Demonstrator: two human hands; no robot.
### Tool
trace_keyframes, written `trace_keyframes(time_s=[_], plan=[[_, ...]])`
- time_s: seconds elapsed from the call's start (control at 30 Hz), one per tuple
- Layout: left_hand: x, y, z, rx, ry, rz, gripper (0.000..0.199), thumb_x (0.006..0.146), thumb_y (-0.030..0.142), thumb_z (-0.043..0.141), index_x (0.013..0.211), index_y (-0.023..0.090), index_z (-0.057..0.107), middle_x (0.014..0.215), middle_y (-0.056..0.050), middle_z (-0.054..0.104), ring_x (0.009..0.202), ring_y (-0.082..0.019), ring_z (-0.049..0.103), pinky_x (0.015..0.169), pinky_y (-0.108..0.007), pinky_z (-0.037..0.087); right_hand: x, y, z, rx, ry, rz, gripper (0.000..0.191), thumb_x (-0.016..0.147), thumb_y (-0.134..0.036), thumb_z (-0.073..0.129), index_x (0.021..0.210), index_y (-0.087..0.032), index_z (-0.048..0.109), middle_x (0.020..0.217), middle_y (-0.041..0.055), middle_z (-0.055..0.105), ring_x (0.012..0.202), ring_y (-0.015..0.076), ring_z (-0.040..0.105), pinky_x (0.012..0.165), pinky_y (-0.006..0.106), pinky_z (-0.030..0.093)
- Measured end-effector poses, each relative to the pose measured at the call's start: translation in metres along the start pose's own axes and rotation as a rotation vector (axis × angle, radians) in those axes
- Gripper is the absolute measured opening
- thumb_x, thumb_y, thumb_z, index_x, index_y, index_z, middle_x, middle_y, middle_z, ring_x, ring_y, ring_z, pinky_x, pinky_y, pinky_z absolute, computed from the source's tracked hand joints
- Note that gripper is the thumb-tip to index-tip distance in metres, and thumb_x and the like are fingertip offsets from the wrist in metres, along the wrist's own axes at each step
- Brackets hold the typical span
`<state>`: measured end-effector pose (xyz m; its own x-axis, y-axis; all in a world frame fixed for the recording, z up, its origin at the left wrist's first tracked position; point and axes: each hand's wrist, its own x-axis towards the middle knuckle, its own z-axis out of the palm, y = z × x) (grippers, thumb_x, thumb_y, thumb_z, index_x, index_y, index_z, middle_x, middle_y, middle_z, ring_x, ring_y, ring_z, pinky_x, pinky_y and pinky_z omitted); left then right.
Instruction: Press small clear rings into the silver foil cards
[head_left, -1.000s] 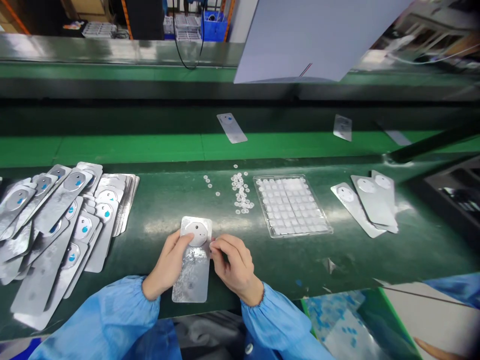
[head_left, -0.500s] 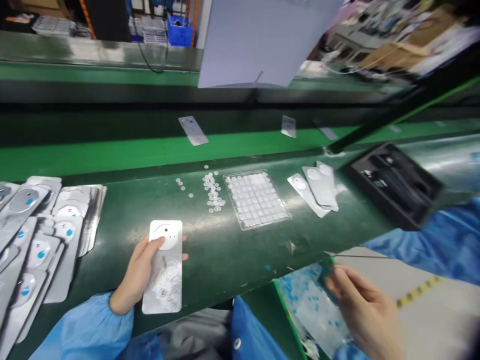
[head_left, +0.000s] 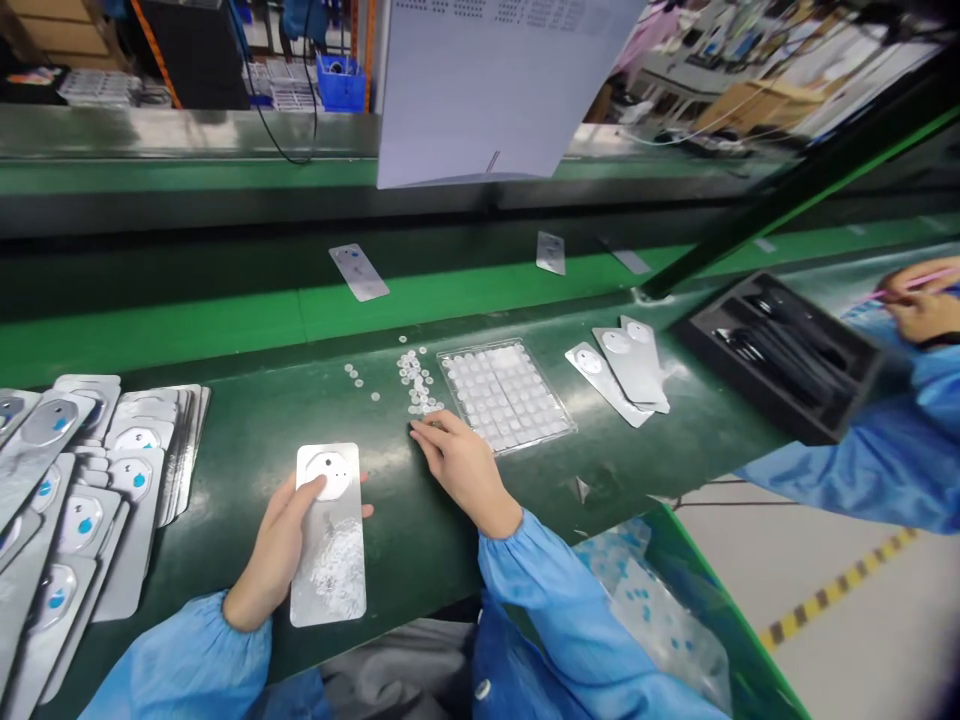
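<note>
The small, translucent white ring-shaped discs (head_left: 415, 372) lay loose just left of the shallow clear plastic tray (head_left: 572, 429), so a careless sweep of the right hand (head_left: 471, 470) could have scattered them or knocked the tray's rim. That hand's thumb and forefinger were pressed together near the discs; whether anything small sat between them could not be told. The left hand (head_left: 274, 550) pinched a flat, silvery rectangular panel (head_left: 328, 570), thumb on its face and fingers behind, left of the tray and nearer the body. Its smooth surface might have slid if that grip had loosened, and the thumb, pressing by the octagonal recess, might have smudged it. Far left of the tray, the overlapping silvery panels with blue marks (head_left: 120, 560) leaned unevenly and could have slipped if bumped.

The held panel had rounded corners, small holes in its recess and crinkled, glossy reflections lower down. Whitish rounded pieces filled the tray in tight rows, above a worn, semi-glossy dark green work surface (head_left: 420, 540).
</note>
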<state>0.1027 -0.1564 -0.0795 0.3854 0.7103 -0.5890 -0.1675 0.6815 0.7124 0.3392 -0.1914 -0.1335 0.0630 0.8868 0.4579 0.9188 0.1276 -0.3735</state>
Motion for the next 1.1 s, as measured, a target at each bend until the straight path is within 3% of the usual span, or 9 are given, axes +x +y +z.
trace_keyframes(time_s=[0.1, 0.3, 0.43, 0.53, 0.67, 0.73, 0.83, 0.9, 1.1], plan=[[0.001, -0.002, -0.002, -0.026, 0.021, -0.005, 0.066, 0.082, 0.039, 0.078, 0.138, 0.01, 0.058, 0.119, -0.02, 0.077, 0.086, -0.036, 0.079, 0.058, -0.033, 0.06, -0.015, -0.011, -0.004, 0.021, -0.07, -0.072, 0.024, 0.106, -0.021, 0.054, 0.106, -0.018, 0.078, 0.096, 0.0102, 0.071, 0.084, 0.0223, 0.067, 0.074, 0.035, 0.059], [0.003, -0.004, -0.003, -0.086, 0.058, 0.022, 0.058, 0.083, 0.034, 0.076, 0.135, 0.012, 0.062, 0.122, -0.018, 0.076, 0.089, -0.035, 0.079, 0.062, -0.033, 0.061, -0.111, -0.049, -0.041, 0.187, -0.373, -0.345, 0.043, 0.103, -0.046, 0.063, 0.133, -0.015, 0.067, 0.118, 0.0159, 0.074, 0.11, 0.0275, 0.067, 0.089, 0.043, 0.056], [0.005, -0.005, -0.003, -0.071, 0.007, 0.066, 0.076, 0.083, 0.029, 0.076, 0.153, 0.018, 0.047, 0.122, -0.016, 0.076, 0.096, -0.034, 0.078, 0.074, -0.035, 0.062, -0.137, -0.055, -0.045, 0.302, -0.317, -0.371, 0.03, 0.109, -0.019, 0.047, 0.13, -0.017, 0.068, 0.111, 0.011, 0.078, 0.105, 0.0216, 0.071, 0.086, 0.037, 0.057], [0.005, -0.009, -0.005, -0.037, -0.008, 0.118, 0.094, 0.085, 0.031, 0.077, 0.163, 0.025, 0.026, 0.121, -0.014, 0.076, 0.094, -0.032, 0.079, 0.079, -0.04, 0.063, -0.127, -0.06, -0.043, 0.555, -0.245, -0.226, 0.025, 0.108, -0.016, 0.049, 0.113, -0.018, 0.074, 0.099, 0.0093, 0.078, 0.097, 0.0217, 0.073, 0.082, 0.037, 0.06], [0.002, -0.015, -0.008, 0.109, -0.018, 0.277, 0.108, 0.088, 0.03, 0.076, 0.167, 0.036, 0.002, 0.125, -0.008, 0.074, 0.089, -0.028, 0.08, 0.083, -0.04, 0.065, -0.09, -0.069, -0.044, 0.905, -0.158, 0.339, 0.019, 0.102, -0.021, 0.063, 0.089, -0.019, 0.076, 0.074, 0.004, 0.074, 0.057, 0.0159, 0.068, 0.053, 0.027, 0.058], [0.0, -0.015, -0.008, 0.23, -0.027, 0.338, 0.083, 0.092, 0.03, 0.073, 0.163, 0.031, 0.032, 0.127, -0.009, 0.074, 0.086, -0.027, 0.08, 0.078, -0.037, 0.065, -0.066, -0.069, -0.043, 0.987, -0.142, 0.521, 0.017, 0.099, -0.026, 0.067, 0.09, -0.018, 0.078, 0.065, 0.0008, 0.07, 0.042, 0.0116, 0.059, 0.042, 0.023, 0.049], [-0.003, -0.014, -0.008, 0.456, -0.035, 0.442, 0.027, 0.094, 0.029, 0.07, 0.117, 0.019, 0.079, 0.111, -0.009, 0.08, 0.089, -0.028, 0.079, 0.082, -0.035, 0.064, -0.032, -0.068, -0.038, 1.053, -0.167, 0.553, 0.021, 0.096, -0.037, 0.071, 0.097, -0.017, 0.079, 0.065, -0.0005, 0.068, 0.043, 0.0107, 0.059, 0.044, 0.024, 0.051], [-0.003, -0.015, -0.008, 0.582, -0.042, 0.523, 0.015, 0.091, 0.026, 0.074, 0.101, 0.021, 0.084, 0.102, -0.008, 0.082, 0.096, -0.028, 0.078, 0.091, -0.034, 0.062, -0.016, -0.068, -0.035, 1.118, -0.229, 0.559, 0.026, 0.092, -0.042, 0.075, 0.1, -0.017, 0.072, 0.067, -0.0015, 0.068, 0.044, 0.0109, 0.059, 0.044, 0.023, 0.052], [0.001, -0.025, -0.012, 0.544, -0.236, 0.712, 0.024, 0.087, 0.018, 0.08, 0.108, 0.027, 0.084, 0.111, -0.003, 0.08, 0.097, -0.024, 0.079, 0.087, -0.031, 0.065, 0.0, -0.069, -0.03, 1.267, -0.499, 0.672, 0.053, 0.077, -0.039, 0.091, 0.088, -0.025, 0.041, 0.065, -0.0055, 0.07, 0.048, 0.0097, 0.057, 0.044, 0.018, 0.048]])
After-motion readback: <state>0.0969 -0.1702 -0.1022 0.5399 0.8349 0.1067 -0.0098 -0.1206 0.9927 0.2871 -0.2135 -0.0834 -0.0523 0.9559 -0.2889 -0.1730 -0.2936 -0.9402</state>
